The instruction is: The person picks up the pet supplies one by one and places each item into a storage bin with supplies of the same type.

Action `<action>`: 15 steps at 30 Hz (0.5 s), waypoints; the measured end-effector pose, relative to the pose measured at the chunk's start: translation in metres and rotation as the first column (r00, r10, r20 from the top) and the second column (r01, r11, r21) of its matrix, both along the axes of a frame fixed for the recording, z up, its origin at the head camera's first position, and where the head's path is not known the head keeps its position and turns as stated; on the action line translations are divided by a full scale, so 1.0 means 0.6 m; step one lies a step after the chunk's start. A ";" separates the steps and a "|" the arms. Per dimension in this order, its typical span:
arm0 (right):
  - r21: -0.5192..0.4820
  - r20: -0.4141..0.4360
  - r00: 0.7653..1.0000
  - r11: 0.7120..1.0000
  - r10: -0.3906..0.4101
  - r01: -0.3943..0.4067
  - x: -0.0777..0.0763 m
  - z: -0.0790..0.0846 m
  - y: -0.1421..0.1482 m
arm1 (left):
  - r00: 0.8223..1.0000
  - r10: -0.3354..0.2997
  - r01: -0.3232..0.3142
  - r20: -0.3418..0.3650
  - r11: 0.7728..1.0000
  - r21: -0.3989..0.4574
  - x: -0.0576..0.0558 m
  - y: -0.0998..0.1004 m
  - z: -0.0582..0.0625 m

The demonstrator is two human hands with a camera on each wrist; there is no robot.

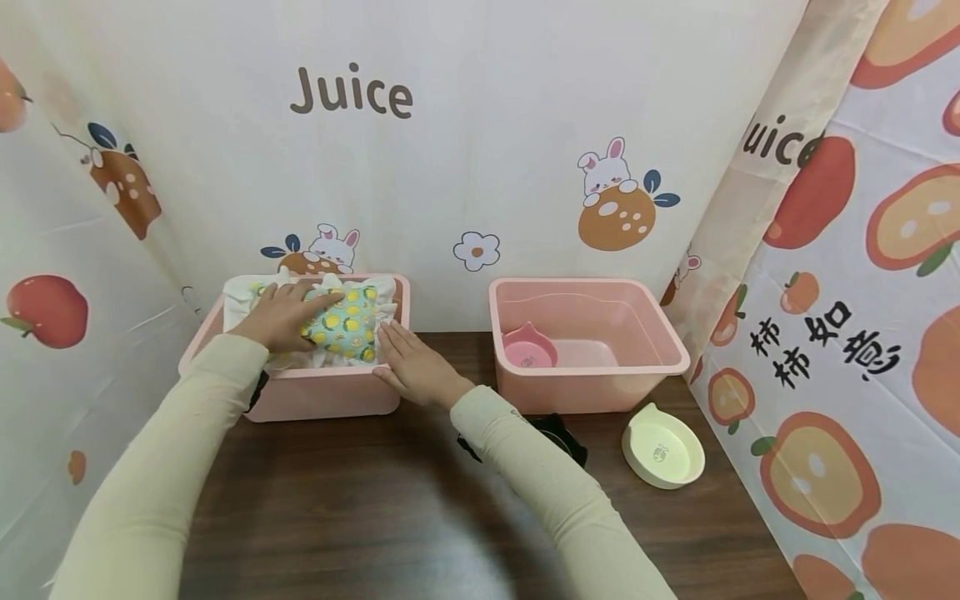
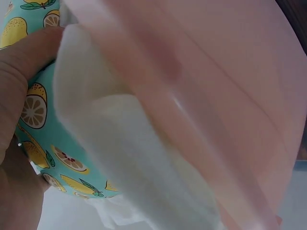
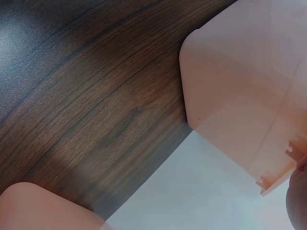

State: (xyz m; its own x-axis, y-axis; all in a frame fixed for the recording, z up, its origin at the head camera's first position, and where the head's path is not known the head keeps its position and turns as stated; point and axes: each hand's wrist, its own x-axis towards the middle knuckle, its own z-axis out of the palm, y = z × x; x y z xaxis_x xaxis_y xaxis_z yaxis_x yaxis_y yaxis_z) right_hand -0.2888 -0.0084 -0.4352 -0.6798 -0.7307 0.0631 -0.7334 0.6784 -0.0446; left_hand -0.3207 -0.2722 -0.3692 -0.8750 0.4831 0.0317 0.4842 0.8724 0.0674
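Observation:
At the left, a lemon-print cloth (image 1: pixel 347 327) with white ruffled edging lies in a pink bin (image 1: pixel 322 398) and reaches up to its rim. My left hand (image 1: pixel 283 319) grips the cloth from above. In the left wrist view, fingers (image 2: pixel 29 55) bend over the puffed teal fabric (image 2: pixel 72 158), with a white ruffle (image 2: pixel 110 124) against the bin wall. My right hand (image 1: pixel 420 367) has straight fingers and rests at the bin's right front corner, touching the ruffle's edge. Only a sliver of it shows in the right wrist view.
A second pink bin (image 1: pixel 592 392) stands to the right with a pink cat-eared dish (image 1: pixel 529 346) inside. A pale yellow dish (image 1: pixel 663 448) sits in front of it on the dark wooden table (image 1: pixel 360 517). A black item (image 1: pixel 562 433) is partly hidden by my right sleeve.

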 end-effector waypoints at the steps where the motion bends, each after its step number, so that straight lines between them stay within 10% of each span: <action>1: -0.001 -0.004 1.000 1.000 0.002 -0.002 0.000 0.000 0.000 | 1.000 -0.004 0.004 -0.003 1.000 -0.001 -0.001 0.002 -0.002; 15: -0.023 -0.044 0.999 1.000 0.010 -0.011 0.001 -0.002 -0.001 | 0.987 0.095 -0.096 0.130 0.995 0.005 -0.016 0.016 -0.032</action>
